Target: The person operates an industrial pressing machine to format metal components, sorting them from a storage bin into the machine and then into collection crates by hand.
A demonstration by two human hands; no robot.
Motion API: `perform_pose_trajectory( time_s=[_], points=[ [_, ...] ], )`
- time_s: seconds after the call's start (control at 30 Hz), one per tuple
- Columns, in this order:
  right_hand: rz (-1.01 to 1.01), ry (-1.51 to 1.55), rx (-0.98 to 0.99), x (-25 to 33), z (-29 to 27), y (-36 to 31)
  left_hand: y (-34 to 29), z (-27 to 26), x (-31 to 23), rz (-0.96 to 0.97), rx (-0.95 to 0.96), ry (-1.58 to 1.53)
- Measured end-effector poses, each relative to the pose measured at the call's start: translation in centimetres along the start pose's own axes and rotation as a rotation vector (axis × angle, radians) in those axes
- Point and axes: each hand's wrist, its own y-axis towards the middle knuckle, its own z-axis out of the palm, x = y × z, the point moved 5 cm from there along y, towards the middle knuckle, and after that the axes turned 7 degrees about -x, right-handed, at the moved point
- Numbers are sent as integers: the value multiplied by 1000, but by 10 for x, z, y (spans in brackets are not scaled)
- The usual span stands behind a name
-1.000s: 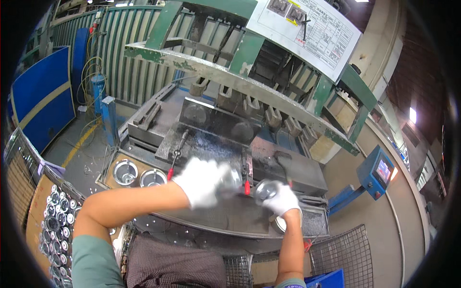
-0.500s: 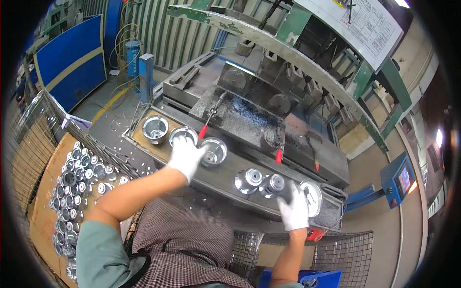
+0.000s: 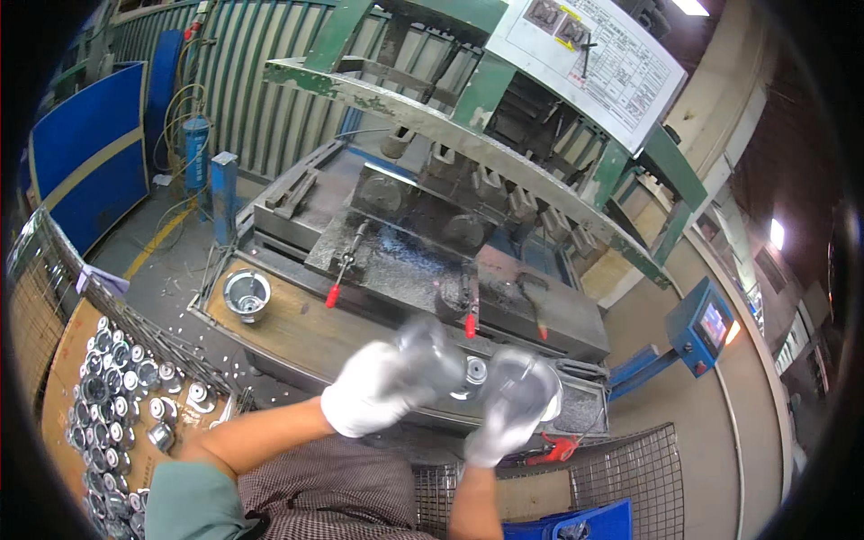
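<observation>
My left hand (image 3: 362, 398), in a white glove, is closed on a shiny metal cup (image 3: 425, 360), smeared by motion; whether it has more than one I cannot tell. My right hand (image 3: 497, 439), gloved too, grips another metal cup (image 3: 522, 385) a short way to the right, its wide mouth partly in view. Between the two, a metal cup (image 3: 474, 369) with a hubbed end up shows in part; the held cups hide the rest. Apart at the bench's left end stands one more metal cup (image 3: 247, 295), open end up.
Behind the narrow bench (image 3: 301, 335) is a machine bed (image 3: 405, 256) strewn with chips, with red-tipped levers (image 3: 333, 295). A green frame (image 3: 468, 103) overhangs it. At lower left a wire cage (image 3: 153, 328) holds many metal parts; a blue crate (image 3: 585, 524) is low right.
My left hand has left the bench's left part with metal, moving right toward my right hand. My right hand now has a cup. The whole view has shifted.
</observation>
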Motion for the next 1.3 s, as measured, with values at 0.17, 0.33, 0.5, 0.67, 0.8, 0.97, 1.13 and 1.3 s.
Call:
perform_pose_trajectory(
  time_s=[0.17, 0.33, 0.5, 0.67, 0.8, 0.97, 1.13, 1.3],
  points=[
    [93, -343, 361, -53, 135, 129, -33, -5, 58, -633, -608, -913],
    [133, -1048, 743, -100, 250, 150, -57, -10, 66, -486, -491, -642],
    [-73, -1168, 1011, -137, 294, 147, -30, -34, 40, -67, -599, -348],
    [57, -1087, 1029, -159, 272, 153, 15, 3, 9, 638, -530, 15],
    [186, -963, 921, -147, 267, 145, 14, 8, 7, 655, -529, -95],
    [274, -424, 633, -120, 219, 144, 56, 30, -1, 823, -484, 119],
    [702, 722, 90, -200, 96, 134, 127, 74, 7, 912, -395, 361],
    [636, 1214, 330, -241, 151, 157, 195, 86, 45, 1075, -124, 610]
  ],
)
